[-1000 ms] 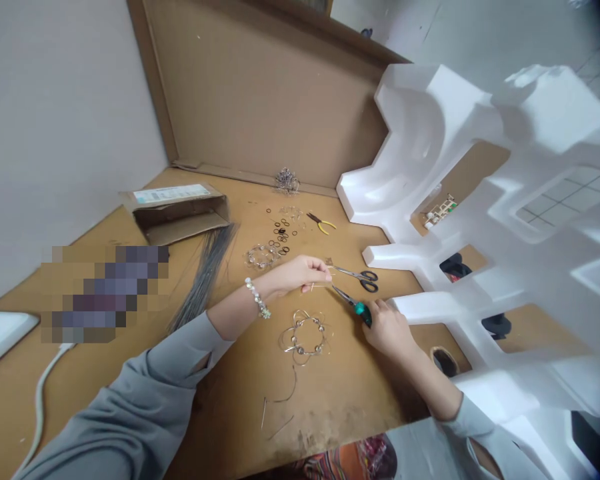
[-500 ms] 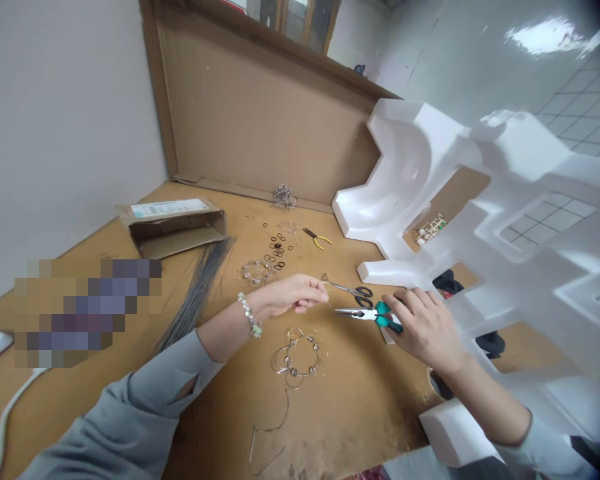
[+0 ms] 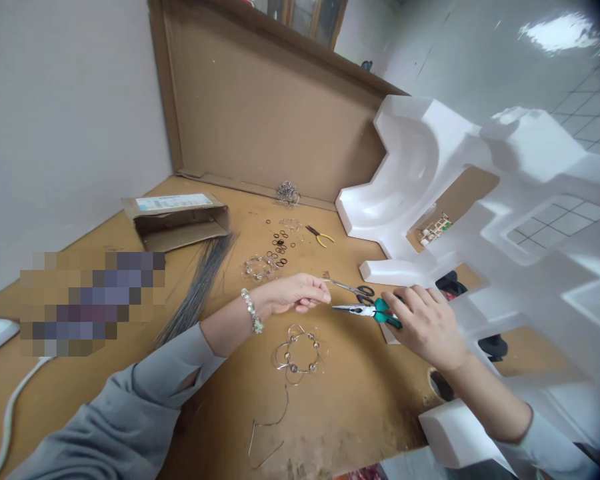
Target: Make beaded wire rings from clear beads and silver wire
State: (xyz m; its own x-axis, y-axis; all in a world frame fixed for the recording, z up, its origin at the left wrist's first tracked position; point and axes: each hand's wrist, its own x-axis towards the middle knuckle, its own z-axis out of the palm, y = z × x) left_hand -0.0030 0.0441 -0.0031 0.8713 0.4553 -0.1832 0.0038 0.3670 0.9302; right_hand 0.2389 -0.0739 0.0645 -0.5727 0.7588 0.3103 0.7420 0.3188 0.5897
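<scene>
My left hand (image 3: 305, 293), a beaded bracelet (image 3: 251, 309) on its wrist, pinches a thin wire between thumb and forefinger; the fingers mostly hide it. In my right hand (image 3: 427, 327) are needle-nose pliers (image 3: 381, 312) with teal handles. Their jaw tips point left, close by the left fingertips; whether they touch the wire I cannot tell. Below the left hand lies a ring of wire loops and clear beads (image 3: 293, 367). Scissors (image 3: 365, 291) with dark handles rest just behind the pliers.
Yellow-handled pliers (image 3: 325, 237), small dark rings (image 3: 280, 244) and another beaded wire ring (image 3: 260, 268) lie farther back. A bundle of grey wires (image 3: 197, 290) extends from an open cardboard box (image 3: 180, 230). White foam packing (image 3: 410, 160) stands right. Loose wire (image 3: 275, 424) lies in front.
The pliers' tips have come slightly closer to the left fingertips. The view has shifted a little; both hands keep their holds.
</scene>
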